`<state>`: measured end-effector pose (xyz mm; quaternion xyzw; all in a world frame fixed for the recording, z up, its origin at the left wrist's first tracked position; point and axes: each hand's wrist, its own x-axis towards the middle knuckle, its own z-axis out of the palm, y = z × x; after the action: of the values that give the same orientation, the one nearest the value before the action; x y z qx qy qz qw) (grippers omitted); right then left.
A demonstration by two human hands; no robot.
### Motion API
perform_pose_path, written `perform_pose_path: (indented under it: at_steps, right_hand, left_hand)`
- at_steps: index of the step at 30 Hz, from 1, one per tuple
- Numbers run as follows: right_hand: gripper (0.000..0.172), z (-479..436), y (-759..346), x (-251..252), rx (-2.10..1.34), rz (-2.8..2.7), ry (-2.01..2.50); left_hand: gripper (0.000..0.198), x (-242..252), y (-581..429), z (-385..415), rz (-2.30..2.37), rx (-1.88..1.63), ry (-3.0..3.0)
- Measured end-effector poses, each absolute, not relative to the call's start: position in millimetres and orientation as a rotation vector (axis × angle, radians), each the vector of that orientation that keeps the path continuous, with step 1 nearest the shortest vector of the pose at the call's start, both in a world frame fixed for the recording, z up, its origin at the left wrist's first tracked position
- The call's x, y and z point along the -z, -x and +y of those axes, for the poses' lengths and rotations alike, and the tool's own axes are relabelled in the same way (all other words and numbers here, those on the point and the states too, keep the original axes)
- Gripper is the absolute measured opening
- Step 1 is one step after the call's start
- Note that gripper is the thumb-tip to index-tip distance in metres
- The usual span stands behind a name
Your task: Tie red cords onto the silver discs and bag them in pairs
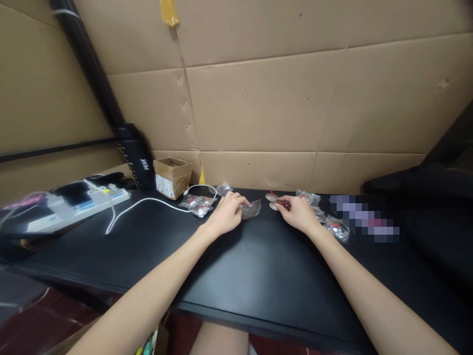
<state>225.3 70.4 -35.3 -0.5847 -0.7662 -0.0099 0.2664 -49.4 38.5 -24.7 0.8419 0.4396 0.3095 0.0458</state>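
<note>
My left hand (229,213) rests on the table with its fingers curled in, gripping the edge of a small clear plastic bag (252,209). At the right, my right hand (300,213) pinches a small round metal disc (274,204) with something red beside it, partly covered by the fingers. A second metal disc (271,196) with a red cord lies just behind it. Beside my right wrist are a wrapped disc (337,228) and more clear packets (308,197). Left of my left hand lie several packets (199,203) with red bits inside.
A small open cardboard box (172,176) stands at the back left, near a black PEAK-labelled object (139,162). A white cable (142,201) crosses the black table (251,276) from a power strip (74,214). Cardboard sheeting (258,108) closes off the back; dark fabric (436,231) lies at right.
</note>
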Motion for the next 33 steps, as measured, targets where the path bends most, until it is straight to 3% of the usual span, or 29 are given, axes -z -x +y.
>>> perform_pose_path:
  at_steps: [12, 17, 22, 30, 33]
  right_hand:
    - [0.018, 72, -223, 35, 0.028, -1.952, 1.439]
    - [0.030, 66, -209, 24, -0.484, -1.559, 1.114]
    - [0.043, 51, -193, 13, -0.913, -1.658, 0.908]
    - [0.046, 45, -180, 20, -0.967, -1.709, 0.843]
    - [0.040, 54, -188, 26, -0.711, -1.773, 1.005]
  left_hand:
    - [0.026, 25, 44, 35, 1.270, -0.970, -2.547]
    - [0.024, 22, 42, 33, 1.202, -1.069, -2.501]
    - [0.055, 17, 36, 25, 0.969, -1.163, -2.353]
    - [0.021, 10, 30, 22, 0.977, -1.185, -2.286]
    - [0.019, 11, 31, 24, 1.045, -1.209, -2.314]
